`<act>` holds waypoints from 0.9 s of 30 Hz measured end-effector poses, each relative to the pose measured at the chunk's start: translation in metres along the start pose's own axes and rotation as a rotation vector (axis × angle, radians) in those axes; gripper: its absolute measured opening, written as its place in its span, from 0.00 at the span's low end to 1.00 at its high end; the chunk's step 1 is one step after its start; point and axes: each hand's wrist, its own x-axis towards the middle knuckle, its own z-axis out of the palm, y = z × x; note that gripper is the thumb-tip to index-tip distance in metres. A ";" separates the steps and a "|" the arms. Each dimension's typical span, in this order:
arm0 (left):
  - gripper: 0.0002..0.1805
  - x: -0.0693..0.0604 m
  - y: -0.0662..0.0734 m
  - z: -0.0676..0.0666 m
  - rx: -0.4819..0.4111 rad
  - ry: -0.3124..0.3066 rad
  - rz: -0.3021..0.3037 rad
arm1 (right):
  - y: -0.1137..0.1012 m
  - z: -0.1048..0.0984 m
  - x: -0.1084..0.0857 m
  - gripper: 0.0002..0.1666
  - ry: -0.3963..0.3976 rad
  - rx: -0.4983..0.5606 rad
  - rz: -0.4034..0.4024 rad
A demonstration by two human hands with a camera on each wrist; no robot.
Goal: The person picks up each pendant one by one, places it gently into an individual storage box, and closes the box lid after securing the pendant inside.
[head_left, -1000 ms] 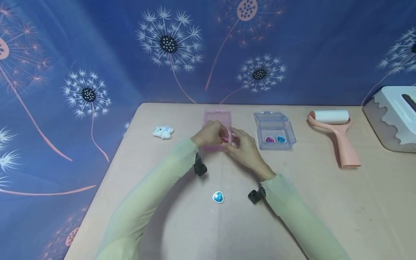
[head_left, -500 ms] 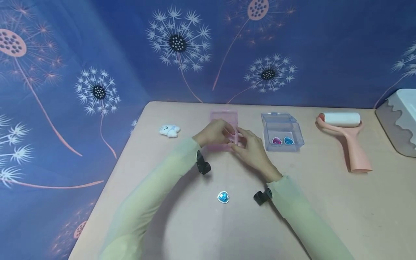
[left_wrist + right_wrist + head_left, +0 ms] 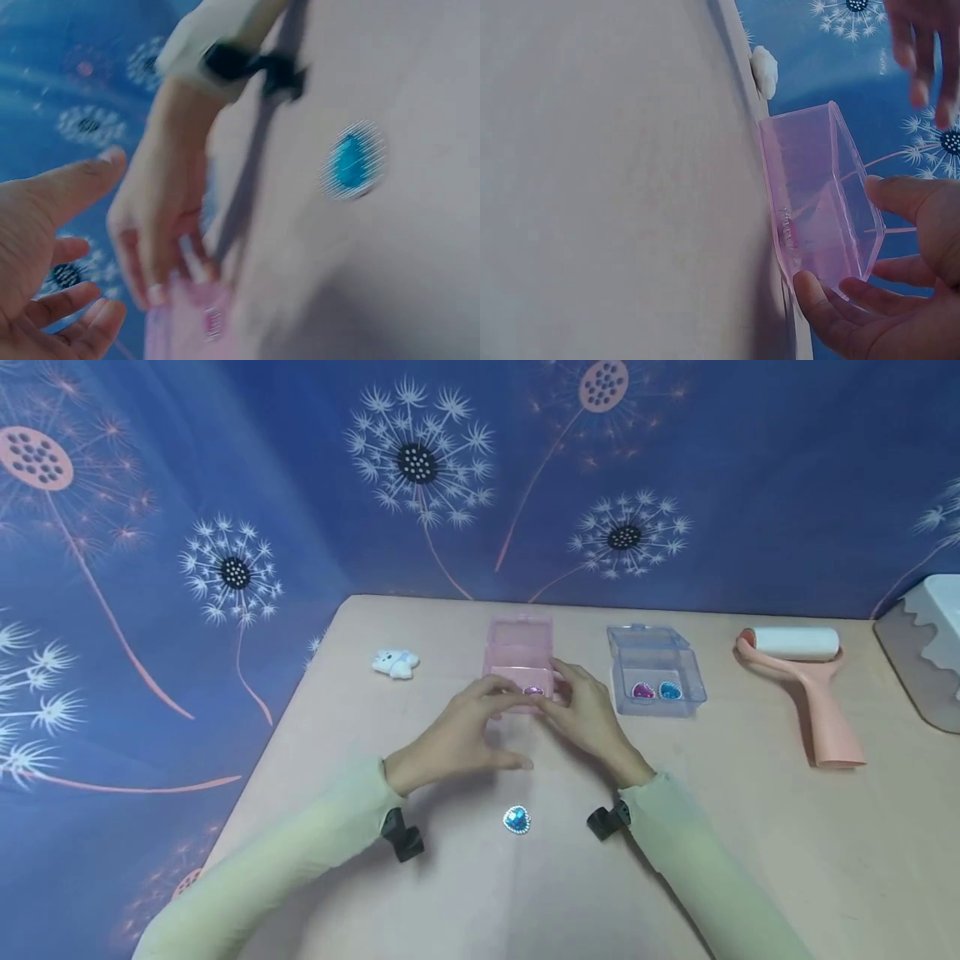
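Observation:
A see-through pink plastic box point(image 3: 519, 647) stands on the table with its lid raised. One pink jewel point(image 3: 533, 691) with a beaded rim lies inside it, near the front right. My right hand point(image 3: 588, 714) grips the box at its right side, thumb and fingers on either side of the wall in the right wrist view. In front of the box, my left hand point(image 3: 459, 735) holds nothing, its thumb and fingers spread apart; its fingertips overlap the box's front edge in the head view. Nearer the person lies a blue heart-shaped jewel point(image 3: 517, 819) on the bare tabletop.
Right of the pink box stands a lidded clear bluish box point(image 3: 652, 664), open, with a pink and a blue jewel inside. Farther right are a pink-handled lint roller point(image 3: 813, 685) and a brown-and-white container point(image 3: 922, 643). A small white animal figure point(image 3: 395, 663) lies at the left.
My left hand has let go of the pink jewel, which now lies in the pink box, and has drawn back toward the person, its fingers spreading. My right hand keeps its grip on the box.

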 end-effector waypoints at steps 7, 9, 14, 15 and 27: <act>0.37 -0.042 0.006 0.034 -0.009 -0.170 0.051 | 0.002 0.000 -0.003 0.40 0.016 0.008 -0.013; 0.34 -0.050 0.006 0.044 0.002 -0.240 0.055 | 0.002 0.000 -0.003 0.40 0.020 0.011 -0.013; 0.27 -0.063 0.006 0.060 0.039 -0.301 0.062 | 0.002 0.001 -0.003 0.40 0.021 0.016 -0.013; 0.25 -0.065 0.006 0.062 0.045 -0.292 0.060 | 0.001 0.001 -0.002 0.40 0.020 0.018 -0.012; 0.14 -0.067 0.002 0.067 0.026 -0.276 0.043 | 0.000 0.001 -0.002 0.40 0.007 0.009 0.027</act>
